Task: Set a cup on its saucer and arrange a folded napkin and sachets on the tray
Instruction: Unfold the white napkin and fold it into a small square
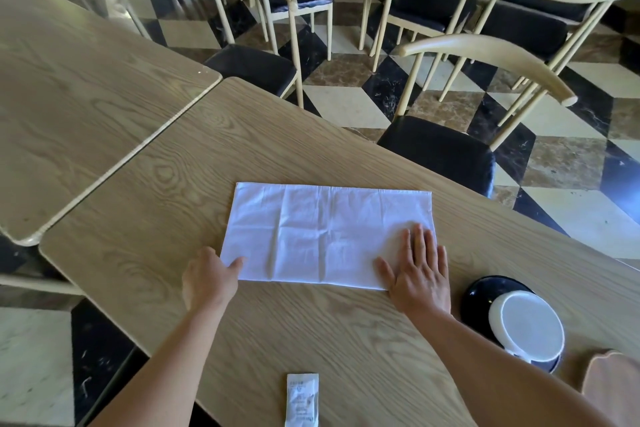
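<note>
A white napkin point(322, 232) lies spread flat as a wide rectangle on the wooden table point(180, 184). My right hand point(420, 274) presses flat, fingers apart, on its near right corner. My left hand point(209, 279) pinches the near left corner between thumb and fingers. A white cup point(526, 328) sits on a black saucer point(485, 291) to the right of my right hand. One white sachet point(302, 399) lies near the table's front edge between my forearms.
A tan wooden piece point(613, 388), possibly the tray's edge, shows at the bottom right. A second table point(69, 80) abuts on the left. Pale chairs with black seats point(440, 149) stand behind the table on the chequered floor.
</note>
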The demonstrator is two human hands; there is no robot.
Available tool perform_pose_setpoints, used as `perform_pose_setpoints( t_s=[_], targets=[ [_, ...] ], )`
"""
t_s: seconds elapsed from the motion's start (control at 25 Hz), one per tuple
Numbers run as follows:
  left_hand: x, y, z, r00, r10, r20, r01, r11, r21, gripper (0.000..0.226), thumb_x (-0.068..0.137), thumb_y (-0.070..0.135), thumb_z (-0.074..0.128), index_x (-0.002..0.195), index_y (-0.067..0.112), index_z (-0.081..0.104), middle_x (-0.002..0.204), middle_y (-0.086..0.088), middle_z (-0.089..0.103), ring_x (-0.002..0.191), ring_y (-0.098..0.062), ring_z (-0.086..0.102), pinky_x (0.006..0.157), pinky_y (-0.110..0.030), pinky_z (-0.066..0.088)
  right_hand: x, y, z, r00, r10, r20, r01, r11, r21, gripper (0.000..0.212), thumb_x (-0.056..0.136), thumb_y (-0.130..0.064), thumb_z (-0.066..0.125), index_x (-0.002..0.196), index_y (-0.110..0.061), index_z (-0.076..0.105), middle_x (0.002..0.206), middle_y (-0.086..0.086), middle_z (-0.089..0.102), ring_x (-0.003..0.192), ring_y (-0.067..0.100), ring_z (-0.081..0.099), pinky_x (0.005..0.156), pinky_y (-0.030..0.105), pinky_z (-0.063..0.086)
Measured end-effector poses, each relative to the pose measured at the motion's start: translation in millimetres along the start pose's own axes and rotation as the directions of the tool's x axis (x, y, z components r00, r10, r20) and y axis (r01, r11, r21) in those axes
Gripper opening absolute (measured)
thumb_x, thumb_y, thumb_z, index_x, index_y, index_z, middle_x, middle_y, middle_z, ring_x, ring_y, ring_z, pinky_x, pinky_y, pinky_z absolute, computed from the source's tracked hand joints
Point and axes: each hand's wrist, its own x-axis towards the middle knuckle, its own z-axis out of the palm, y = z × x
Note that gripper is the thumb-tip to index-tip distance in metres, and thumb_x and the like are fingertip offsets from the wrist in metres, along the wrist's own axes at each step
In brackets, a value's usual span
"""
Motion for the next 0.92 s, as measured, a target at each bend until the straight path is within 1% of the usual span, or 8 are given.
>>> perform_pose_setpoints(
  t_s=[0.16,0.28,0.36,0.44,0.6,0.72,0.84,0.92],
  targets=[
    [6.3,2.6,-4.8,0.979,-0.116,0.165,0.139,0.981,-0.133,0.039,0.074,0.043,0.069,0.083,0.006,0.059,0.08,-0.008,0.065,0.074,-0.032,0.063,0.057,-0.031,0.042,0.3,0.1,-0.1,1.0,-0.002,-0.006,0.002,1.0,0.006,0.093,0.087,-0.078,0.0,0.156,-0.017,-0.003,0.165,0.001,-0.013,0.15,0.016,-0.021,0.123,0.044,-0.006],
    [6.8,0.9,-9.6,0.983,-0.113,0.143,0.153,0.937,-0.315,0.023,0.068,0.03,0.062,0.066,0.009,0.052,0.062,-0.004,0.056,0.057,-0.027,0.051,0.055,-0.03,0.037,-0.1,0.4,0.0,1.0,-0.011,-0.012,0.011,1.0,0.007,0.092,0.088,-0.078,0.002,0.156,-0.017,-0.003,0.166,0.002,-0.01,0.15,0.017,-0.02,0.123,0.045,-0.005],
    [1.6,3.1,-12.0,0.992,-0.103,0.077,0.127,0.88,-0.458,0.02,0.066,0.027,0.06,0.065,0.009,0.053,0.059,-0.011,0.056,0.052,-0.031,0.05,0.054,-0.037,0.045,0.1,0.4,-1.2,1.0,-0.011,-0.008,0.011,1.0,0.006,0.092,0.089,-0.078,0.002,0.156,-0.016,-0.002,0.166,0.002,-0.009,0.151,0.018,-0.019,0.123,0.045,-0.005],
    [-5.8,9.2,-14.3,0.995,-0.096,-0.017,0.071,0.838,-0.542,0.016,0.072,0.027,0.065,0.072,0.013,0.058,0.068,-0.01,0.069,0.062,-0.033,0.066,0.067,-0.047,0.058,-0.2,-0.4,-3.0,1.0,-0.013,0.006,0.013,1.0,0.004,0.092,0.088,-0.078,0.001,0.156,-0.017,-0.003,0.166,0.002,-0.009,0.151,0.018,-0.019,0.123,0.045,-0.005],
    [-23.4,39.0,-15.0,0.993,0.031,-0.118,-0.103,0.734,-0.671,0.014,0.081,0.026,0.07,0.084,0.016,0.06,0.07,0.0,0.068,0.065,-0.022,0.064,0.072,-0.047,0.057,2.6,0.9,-8.3,0.998,-0.017,0.064,0.015,0.999,0.042,0.091,0.087,-0.078,0.003,0.156,-0.019,-0.008,0.165,0.001,-0.015,0.15,0.018,-0.022,0.123,0.045,-0.008],
    [-32.5,57.8,-14.8,0.976,0.106,-0.191,-0.209,0.709,-0.674,0.013,0.083,0.014,0.068,0.079,0.021,0.058,0.065,0.012,0.061,0.06,-0.01,0.057,0.066,-0.036,0.049,4.0,4.0,-12.9,0.995,-0.029,0.094,0.024,0.998,0.061,0.09,0.087,-0.077,0.005,0.155,-0.02,-0.011,0.165,-0.001,-0.018,0.149,0.017,-0.023,0.123,0.044,-0.008],
    [-38.2,65.5,-13.0,0.962,0.169,-0.213,-0.269,0.708,-0.653,0.009,0.084,0.007,0.064,0.077,0.011,0.061,0.063,0.002,0.062,0.061,-0.014,0.055,0.063,-0.034,0.045,3.7,3.1,-13.9,0.991,-0.036,0.132,0.031,0.999,0.041,0.089,0.087,-0.076,0.003,0.152,-0.018,-0.019,0.163,0.001,-0.024,0.148,0.019,-0.027,0.123,0.046,-0.01],
    [-41.5,70.2,-10.9,0.956,0.192,-0.222,-0.292,0.698,-0.653,0.007,0.085,0.002,0.062,0.078,0.005,0.062,0.064,-0.005,0.062,0.062,-0.019,0.055,0.061,-0.034,0.044,5.1,0.5,-14.3,0.988,-0.029,0.151,0.023,0.999,0.036,0.089,0.088,-0.075,0.007,0.153,-0.018,-0.016,0.164,0.002,-0.021,0.149,0.02,-0.024,0.123,0.046,-0.008]
  ],
)
